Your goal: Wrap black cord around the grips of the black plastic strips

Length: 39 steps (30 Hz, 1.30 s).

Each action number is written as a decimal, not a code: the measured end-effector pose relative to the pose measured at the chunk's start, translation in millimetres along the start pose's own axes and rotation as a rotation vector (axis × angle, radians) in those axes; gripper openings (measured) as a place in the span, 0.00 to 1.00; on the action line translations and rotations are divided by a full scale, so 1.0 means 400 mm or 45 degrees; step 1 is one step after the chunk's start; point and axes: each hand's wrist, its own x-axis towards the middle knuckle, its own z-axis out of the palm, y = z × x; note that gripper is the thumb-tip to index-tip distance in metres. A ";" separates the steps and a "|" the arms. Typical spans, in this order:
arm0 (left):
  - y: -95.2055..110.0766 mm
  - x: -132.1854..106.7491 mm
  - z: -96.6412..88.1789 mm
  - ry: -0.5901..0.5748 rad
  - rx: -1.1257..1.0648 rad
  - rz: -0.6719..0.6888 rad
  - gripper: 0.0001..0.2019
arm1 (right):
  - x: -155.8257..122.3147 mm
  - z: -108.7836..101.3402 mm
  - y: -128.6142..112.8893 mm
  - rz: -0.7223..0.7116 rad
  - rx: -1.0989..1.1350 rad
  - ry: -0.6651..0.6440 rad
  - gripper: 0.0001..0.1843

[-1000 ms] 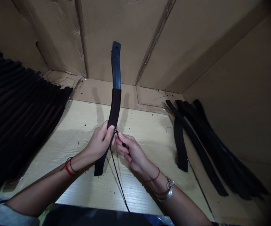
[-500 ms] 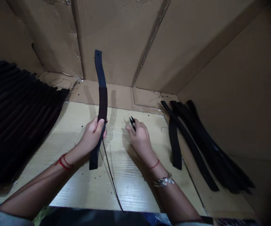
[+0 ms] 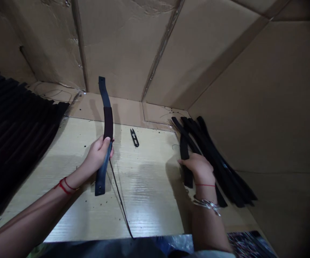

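Observation:
A black strap with a hole near each end and a dark brown sleeve around its middle stands nearly upright, its lower part gripped in my left hand. A thin dark cord runs from beside that hand down to the table's front edge. Black thread snips lie on the table between my hands, touched by neither. On the right, my right hand reaches over a short black strip, its thumb stretched across it. The other fingers are mostly hidden, so their grip does not show.
A large row of black strips fills the left side. More long black strips lie at the right beside the cardboard wall. Loose threads and dark specks dot the pale table. Cardboard walls rise at the back.
My right hand has let go of the thread snips, leaving them on the table, and moved right to the black strips. My left hand still holds the strap, slightly turned. The view has shifted right.

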 end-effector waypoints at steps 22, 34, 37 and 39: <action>-0.014 0.010 0.004 0.016 -0.065 -0.070 0.23 | -0.069 -0.012 0.073 -0.381 1.097 0.071 0.21; -0.056 0.027 0.032 0.198 -0.042 -0.082 0.20 | -0.394 0.124 -0.172 -0.629 1.007 -0.005 0.16; -0.060 0.025 0.034 0.184 -0.026 -0.082 0.20 | -0.438 0.178 -0.238 -0.647 0.497 0.091 0.13; -0.061 0.023 0.035 0.164 -0.012 -0.066 0.19 | -0.443 0.205 -0.264 -0.630 0.252 0.108 0.11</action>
